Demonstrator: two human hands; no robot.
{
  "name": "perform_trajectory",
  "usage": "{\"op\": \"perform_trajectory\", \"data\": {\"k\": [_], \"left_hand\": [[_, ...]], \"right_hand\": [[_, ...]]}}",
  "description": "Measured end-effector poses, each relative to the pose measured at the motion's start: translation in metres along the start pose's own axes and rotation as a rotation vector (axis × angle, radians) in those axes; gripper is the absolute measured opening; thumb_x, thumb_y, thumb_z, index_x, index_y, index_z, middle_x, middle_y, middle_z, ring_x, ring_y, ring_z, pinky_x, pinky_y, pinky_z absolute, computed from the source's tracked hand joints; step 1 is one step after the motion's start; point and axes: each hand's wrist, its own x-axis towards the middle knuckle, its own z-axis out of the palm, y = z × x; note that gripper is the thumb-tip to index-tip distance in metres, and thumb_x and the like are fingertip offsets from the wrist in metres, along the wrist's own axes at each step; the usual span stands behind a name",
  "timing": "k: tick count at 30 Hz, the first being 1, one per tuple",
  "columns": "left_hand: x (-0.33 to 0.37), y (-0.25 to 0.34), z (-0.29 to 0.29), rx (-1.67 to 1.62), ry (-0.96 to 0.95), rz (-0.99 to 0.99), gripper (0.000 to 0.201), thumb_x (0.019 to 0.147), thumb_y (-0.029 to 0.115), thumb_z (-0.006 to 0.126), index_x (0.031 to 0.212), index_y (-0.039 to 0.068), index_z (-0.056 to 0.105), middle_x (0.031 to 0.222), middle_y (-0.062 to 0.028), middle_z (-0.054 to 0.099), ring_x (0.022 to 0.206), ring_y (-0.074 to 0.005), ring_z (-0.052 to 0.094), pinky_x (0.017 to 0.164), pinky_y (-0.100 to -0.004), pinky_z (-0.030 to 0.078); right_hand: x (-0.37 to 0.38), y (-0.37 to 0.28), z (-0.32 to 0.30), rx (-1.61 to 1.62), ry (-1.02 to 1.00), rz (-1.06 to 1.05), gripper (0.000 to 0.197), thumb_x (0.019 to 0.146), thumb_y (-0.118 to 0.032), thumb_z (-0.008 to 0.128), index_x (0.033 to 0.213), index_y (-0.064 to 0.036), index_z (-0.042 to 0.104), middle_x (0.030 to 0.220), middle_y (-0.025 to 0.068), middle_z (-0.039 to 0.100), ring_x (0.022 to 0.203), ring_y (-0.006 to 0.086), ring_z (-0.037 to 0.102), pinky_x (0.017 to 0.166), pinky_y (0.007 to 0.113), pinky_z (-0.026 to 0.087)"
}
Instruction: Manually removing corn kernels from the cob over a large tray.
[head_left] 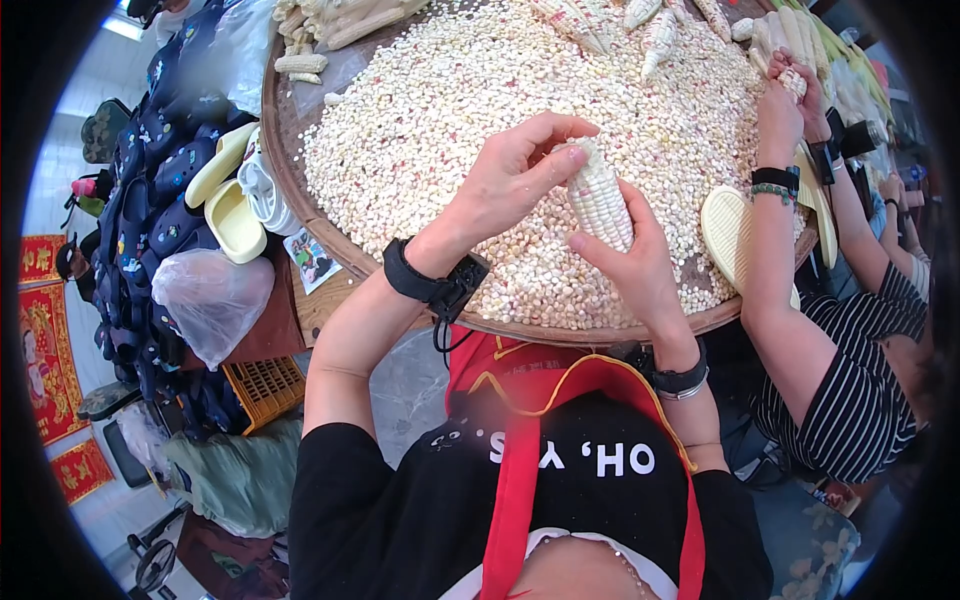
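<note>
A pale ear of corn [601,205], its white kernels in rows, is held tilted over a heap of loose kernels [430,150]. My right hand [642,258] grips its lower part, thumb on the near side and fingers along the right side. At the upper end my left hand [515,170] is closed, with thumb and fingertips pressed on the corn. The heap, white and yellowish with some reddish kernels, fills a large round woven tray [290,165].
Speckled ears of corn [660,42] lie on the heap's far side, bare cobs [360,22] at the tray's far left. A cream sole-shaped piece [727,228] rests at the right rim. A co-worker's hands [790,100] hold corn at right. Dark clogs [150,210] are stacked at left.
</note>
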Motion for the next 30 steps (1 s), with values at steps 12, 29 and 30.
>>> {"op": "perform_trajectory", "data": {"k": [12,29,30], "left_hand": [[-0.006,0.011,-0.005,0.384,-0.059,0.191,0.035,0.079,0.007,0.064,0.114,0.004,0.059,0.108,-0.0082,0.061,0.086,-0.0131,0.060,0.072,-0.0260,0.049],[-0.004,-0.002,-0.005,0.409,-0.052,0.359,0.016,0.080,0.004,0.062,0.096,0.004,0.063,0.106,-0.0113,0.060,0.073,-0.0170,0.063,0.063,-0.0261,0.050],[-0.004,0.001,-0.005,0.432,-0.058,0.381,0.014,0.082,0.005,0.062,0.096,0.004,0.063,0.106,-0.0111,0.059,0.072,-0.0155,0.062,0.063,-0.0253,0.050]], "right_hand": [[0.001,0.008,-0.002,-0.283,0.070,-0.157,0.068,0.068,-0.022,0.078,0.122,0.0067,0.048,0.110,0.0214,0.058,0.102,0.0286,0.058,0.087,0.036,0.045],[0.002,0.005,-0.001,-0.302,0.052,-0.155,0.067,0.068,-0.022,0.079,0.121,0.0079,0.049,0.109,0.0213,0.059,0.101,0.0275,0.060,0.087,0.035,0.046],[0.002,0.004,-0.001,-0.355,0.048,-0.168,0.067,0.068,-0.022,0.079,0.121,0.0081,0.049,0.109,0.0212,0.059,0.101,0.0271,0.060,0.087,0.035,0.046]]}}
